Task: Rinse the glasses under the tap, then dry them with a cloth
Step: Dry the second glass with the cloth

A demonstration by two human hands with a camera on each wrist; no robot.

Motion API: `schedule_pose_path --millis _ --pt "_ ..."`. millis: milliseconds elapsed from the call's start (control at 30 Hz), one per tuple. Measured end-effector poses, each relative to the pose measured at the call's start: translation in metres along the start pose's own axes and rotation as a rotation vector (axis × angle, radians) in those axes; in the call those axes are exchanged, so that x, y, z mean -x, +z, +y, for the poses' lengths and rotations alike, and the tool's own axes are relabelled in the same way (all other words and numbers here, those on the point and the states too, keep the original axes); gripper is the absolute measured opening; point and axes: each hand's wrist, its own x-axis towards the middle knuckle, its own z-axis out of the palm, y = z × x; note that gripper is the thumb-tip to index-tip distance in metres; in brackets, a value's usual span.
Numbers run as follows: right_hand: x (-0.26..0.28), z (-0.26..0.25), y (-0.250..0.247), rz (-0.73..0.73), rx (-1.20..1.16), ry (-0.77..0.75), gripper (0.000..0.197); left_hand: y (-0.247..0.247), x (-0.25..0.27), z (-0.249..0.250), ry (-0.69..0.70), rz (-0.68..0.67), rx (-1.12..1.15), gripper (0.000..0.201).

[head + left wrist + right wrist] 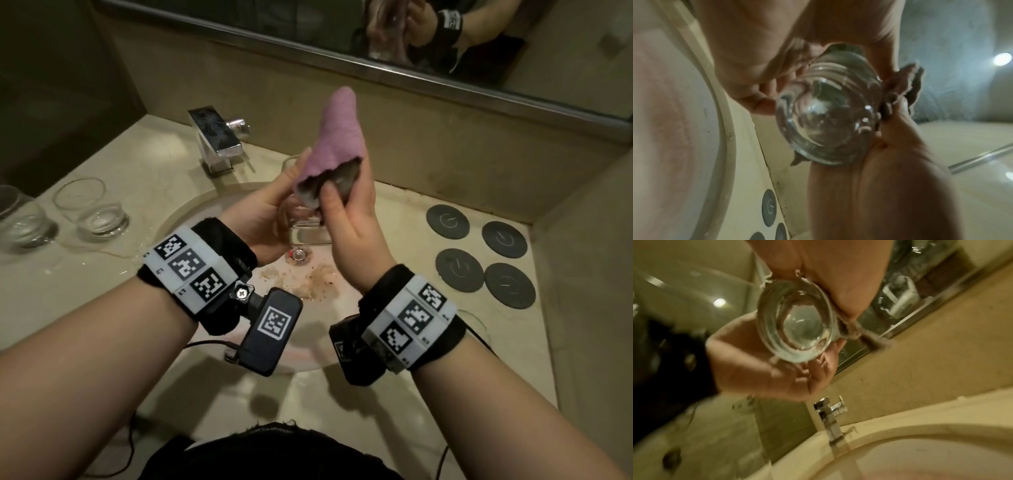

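Head view: above the sink (191,219), the left hand (263,205) cups the glass (308,229) while the right hand (349,212) pinches the pink cloth (337,137) stuffed into it. Left wrist view: fingers wrap the wet base; a twist could slip it. Right wrist view: it would shatter in the sink, beside the tap (830,415)

Dim, warm yellow-green light throughout. Round ceiling lamp (719,302) flaring in both wrist views. Glare on chrome tap (219,137) and glass (830,110). Soft shadows below forearms on counter (342,404). Wrist views motion-blurred, bowed at edges; near skin out of focus.
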Motion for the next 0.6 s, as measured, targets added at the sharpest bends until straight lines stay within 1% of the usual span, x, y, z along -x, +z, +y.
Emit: schedule_pose_path --millis 33,67,133,167,200,233,267,333,400,433,500,567,600 --pt "-0.004 -0.003 -0.003 0.004 -0.123 0.093 0.052 -0.001 0.000 0.001 0.017 0.085 -0.095 0.091" --pt "-0.009 -0.004 -0.006 0.011 -0.254 0.203 0.042 -0.003 0.001 0.001 0.022 0.117 -0.159 0.086" --pt "-0.020 -0.002 -0.010 0.043 -0.420 0.393 0.043 0.001 0.004 0.002 0.021 0.137 -0.239 0.060" --pt "-0.024 0.002 -0.013 0.048 -0.487 0.448 0.044 0.004 0.005 0.002 0.031 0.165 -0.263 0.048" --pt "-0.027 0.006 -0.015 0.040 -0.554 0.484 0.046 0.005 0.005 0.001 0.048 0.193 -0.277 0.040" --pt "-0.029 0.011 -0.019 0.029 -0.625 0.506 0.047 0.005 0.005 0.000 0.057 0.219 -0.281 0.037" --pt "-0.029 0.015 -0.023 0.038 -0.683 0.519 0.047 0.004 0.004 0.000 0.048 0.232 -0.277 0.039" --pt "-0.027 0.021 -0.036 0.110 -0.792 0.537 0.043 -0.001 0.005 0.002 0.012 0.242 -0.224 0.049" --pt "-0.021 0.025 -0.047 0.141 -0.832 0.503 0.039 -0.003 0.006 0.005 -0.017 0.251 -0.071 0.062" --pt "-0.016 0.025 -0.048 0.127 -0.809 0.477 0.037 -0.005 0.006 0.006 -0.023 0.260 0.019 0.069" --pt "-0.006 0.022 -0.042 0.047 -0.698 0.451 0.034 -0.006 0.003 0.006 -0.023 0.276 0.161 0.086" --pt "0.002 0.019 -0.032 -0.057 -0.606 0.443 0.033 -0.007 -0.001 0.005 -0.028 0.250 0.171 0.109" --pt "0.004 0.017 -0.029 -0.082 -0.612 0.446 0.032 -0.008 -0.002 0.004 -0.033 0.242 0.133 0.114"
